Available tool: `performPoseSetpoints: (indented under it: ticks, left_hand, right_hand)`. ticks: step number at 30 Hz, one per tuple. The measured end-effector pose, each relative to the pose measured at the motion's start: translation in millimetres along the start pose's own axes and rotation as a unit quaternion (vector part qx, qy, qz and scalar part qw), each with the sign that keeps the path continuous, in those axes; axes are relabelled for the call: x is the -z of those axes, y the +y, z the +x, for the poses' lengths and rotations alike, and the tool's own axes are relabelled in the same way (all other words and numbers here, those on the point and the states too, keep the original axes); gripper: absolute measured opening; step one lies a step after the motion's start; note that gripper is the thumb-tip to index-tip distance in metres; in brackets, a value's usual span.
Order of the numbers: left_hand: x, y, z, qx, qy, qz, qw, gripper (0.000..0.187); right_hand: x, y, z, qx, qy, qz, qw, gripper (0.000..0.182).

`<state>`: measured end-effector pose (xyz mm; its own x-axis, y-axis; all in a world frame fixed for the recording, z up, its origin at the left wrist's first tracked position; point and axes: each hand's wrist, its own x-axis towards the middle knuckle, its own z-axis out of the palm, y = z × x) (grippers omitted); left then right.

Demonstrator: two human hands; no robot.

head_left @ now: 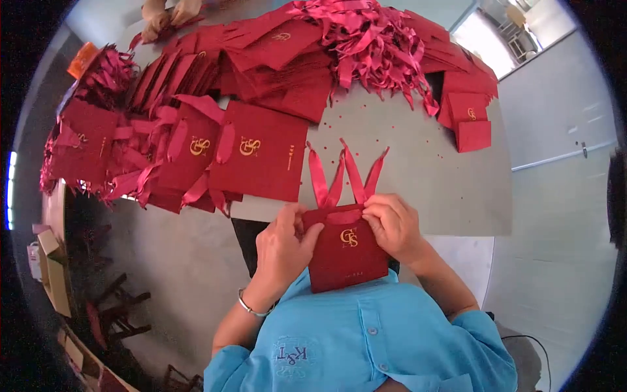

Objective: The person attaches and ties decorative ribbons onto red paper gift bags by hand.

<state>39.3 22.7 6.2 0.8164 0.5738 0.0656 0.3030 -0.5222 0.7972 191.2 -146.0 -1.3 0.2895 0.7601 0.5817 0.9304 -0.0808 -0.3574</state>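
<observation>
A small dark-red paper gift bag with gold lettering is held upright against my body at the table's front edge. My left hand grips its top left corner between thumb and fingers. At the top right corner, my right hand pinches the rim near a ribbon. Pink ribbon strips stick up from the bag's top, with their loose ends resting toward the table. Another stretch of ribbon lies across the front just below the rim. My fingers partly hide both upper corners.
Finished-looking red bags with ribbon handles lie to the left. Stacks of red bags and a heap of pink ribbons cover the far side. Smaller folded bags sit right. Another person's hands work at the far left.
</observation>
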Motion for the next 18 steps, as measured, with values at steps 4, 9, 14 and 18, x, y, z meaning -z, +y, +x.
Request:
performPoseSetpoints:
  ticks: [4, 9, 14, 18]
  left_hand:
    - [-1.1, -1.2, -0.6, 0.003, 0.003, -0.002, 1.000, 0.037]
    - [-0.9, -1.5, -2.0, -0.008, 0.004, 0.004, 1.000, 0.038]
    - [1.8, -2.7, -3.2, -0.016, 0.007, -0.007, 1.000, 0.037]
    - [3.5, 0.1, -1.2, -0.024, 0.003, -0.062, 0.998, 0.037]
  right_hand:
    - [5.2, -14.2, 11.1, -0.011, -0.011, -0.021, 1.000, 0.029]
    - [-4.9, -27.0, 22.7, 0.044, -0.037, -0.054, 0.997, 0.036]
    - [-8.6, -24.2, 27.3, 0.012, -0.039, -0.008, 0.999, 0.021]
    - [-0.5, -20.0, 46.9, -0.151, -0.068, 0.017, 0.986, 0.010]
